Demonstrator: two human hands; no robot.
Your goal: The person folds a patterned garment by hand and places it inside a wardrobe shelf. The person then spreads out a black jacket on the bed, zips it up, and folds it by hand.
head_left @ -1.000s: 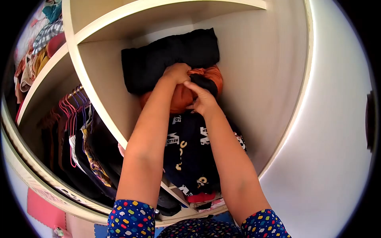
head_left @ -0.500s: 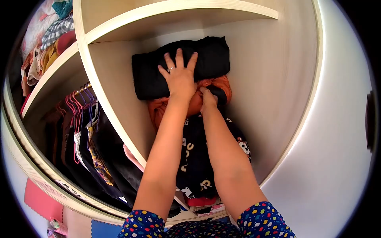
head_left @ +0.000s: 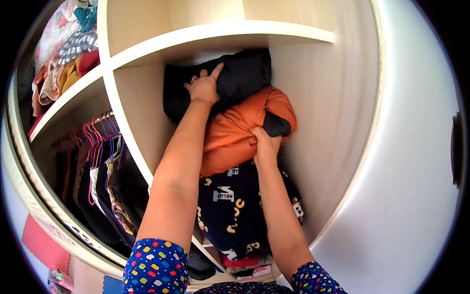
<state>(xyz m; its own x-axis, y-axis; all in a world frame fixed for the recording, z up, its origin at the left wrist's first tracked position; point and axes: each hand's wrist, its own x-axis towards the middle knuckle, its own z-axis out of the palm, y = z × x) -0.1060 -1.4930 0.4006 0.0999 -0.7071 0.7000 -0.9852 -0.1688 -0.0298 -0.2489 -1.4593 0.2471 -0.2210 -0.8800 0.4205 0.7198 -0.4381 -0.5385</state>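
Note:
In the head view, my left hand (head_left: 204,88) rests on top of a folded black garment (head_left: 245,73), its fingers apart and pressing the cloth. My right hand (head_left: 266,142) grips the near edge of a bundled orange padded garment (head_left: 235,132), which has a black patch showing at its right end. The orange bundle lies below and against the black one. Beneath them is a dark printed garment (head_left: 223,206) with white and yellow letters, partly covered by my right forearm.
A wooden shelf board (head_left: 220,36) runs just above the stack, and a divider (head_left: 127,127) stands on the left. Clothes hang on colored hangers (head_left: 98,130) in the left compartment; more folded clothes (head_left: 68,68) lie above them. A white panel (head_left: 406,147) is at the right.
The orange garment has been pulled out toward me and shows far more. My left hand has shifted left on the black garment, while my right hand has come lower with the orange one.

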